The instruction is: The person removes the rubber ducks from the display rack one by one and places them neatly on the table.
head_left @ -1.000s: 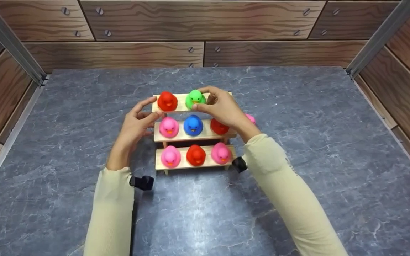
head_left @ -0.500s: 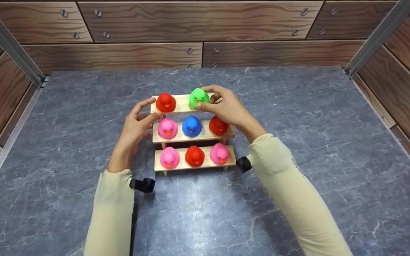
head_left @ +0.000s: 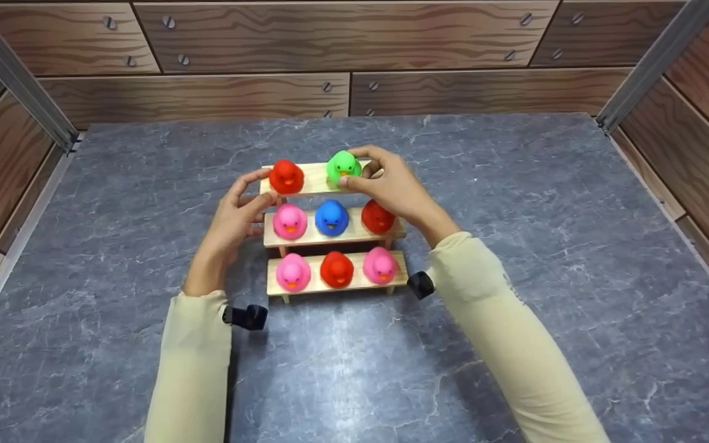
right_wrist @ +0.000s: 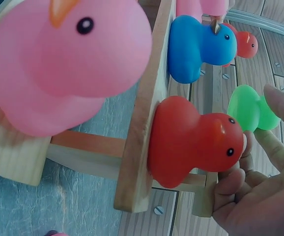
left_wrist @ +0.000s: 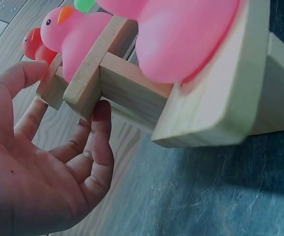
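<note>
A three-tier wooden stand [head_left: 315,178] bears several rubber ducks. My left hand [head_left: 231,216] grips the left end of its top shelf, thumb at the front and index finger behind, close beside a red duck [head_left: 286,177]. My right hand [head_left: 396,189] pinches a green duck [head_left: 343,166] between thumb and fingers at the right part of that shelf. On the middle tier are a pink duck [head_left: 290,221], a blue duck [head_left: 332,218] and another red duck [right_wrist: 181,142], partly covered by my right hand in the head view.
The bottom tier holds a pink duck [head_left: 293,272], a red duck [head_left: 336,269] and a second pink duck [head_left: 380,265]. A small pink thing [right_wrist: 58,234] shows at the lower edge of the right wrist view. Wood-patterned walls [head_left: 354,37] border the grey marbled table [head_left: 551,246].
My right hand has shifted slightly right with the green duck, widening its gap from the red one. A pink thing beside my right wrist has gone out of sight. My left hand stays put.
</note>
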Demonstrator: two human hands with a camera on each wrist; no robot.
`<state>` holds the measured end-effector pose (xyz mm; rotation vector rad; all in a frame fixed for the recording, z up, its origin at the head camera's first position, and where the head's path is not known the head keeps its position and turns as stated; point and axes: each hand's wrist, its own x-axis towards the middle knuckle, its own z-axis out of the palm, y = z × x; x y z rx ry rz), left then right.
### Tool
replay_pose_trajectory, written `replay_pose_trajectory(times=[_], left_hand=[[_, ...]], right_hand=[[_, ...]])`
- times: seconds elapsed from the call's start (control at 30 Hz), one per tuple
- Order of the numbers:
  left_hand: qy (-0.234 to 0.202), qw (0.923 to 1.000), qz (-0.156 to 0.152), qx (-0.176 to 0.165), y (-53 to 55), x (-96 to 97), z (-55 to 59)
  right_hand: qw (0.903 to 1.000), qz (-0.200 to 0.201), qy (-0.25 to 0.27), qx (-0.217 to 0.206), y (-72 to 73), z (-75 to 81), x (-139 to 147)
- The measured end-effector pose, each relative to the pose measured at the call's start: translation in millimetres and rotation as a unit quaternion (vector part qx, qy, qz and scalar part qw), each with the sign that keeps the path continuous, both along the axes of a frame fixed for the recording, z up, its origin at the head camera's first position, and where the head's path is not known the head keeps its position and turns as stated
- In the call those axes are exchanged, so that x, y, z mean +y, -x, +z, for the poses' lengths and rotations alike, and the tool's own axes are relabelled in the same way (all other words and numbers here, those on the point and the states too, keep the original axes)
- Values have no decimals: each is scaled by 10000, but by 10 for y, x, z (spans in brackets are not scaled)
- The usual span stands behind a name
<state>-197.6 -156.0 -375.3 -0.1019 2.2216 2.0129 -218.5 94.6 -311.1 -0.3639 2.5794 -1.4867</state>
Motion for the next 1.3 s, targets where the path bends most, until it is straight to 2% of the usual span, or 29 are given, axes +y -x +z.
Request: replay_pose_trajectory(times=[0.3,0.53,0.73,0.97,1.3], left_hand=[[-195,9998,55,-89,3,31,-5],[-380,9991,125,-118,1,48,-9],[-305,9994,133,-103,-3,48,-16],[-413,9989,142,-176,-8,53,-30],[-241,9995,128,-186,-8,36,-18]], right_hand=[[9999,-38,91,-31,-16,27,54],[9991,-27,409,-76,-37,49,140],[9996,-1,271,61,-38,88,216],[9996,-13,263,-52,-35,120,347],[9997,-90,178,-108,-51,188,531]])
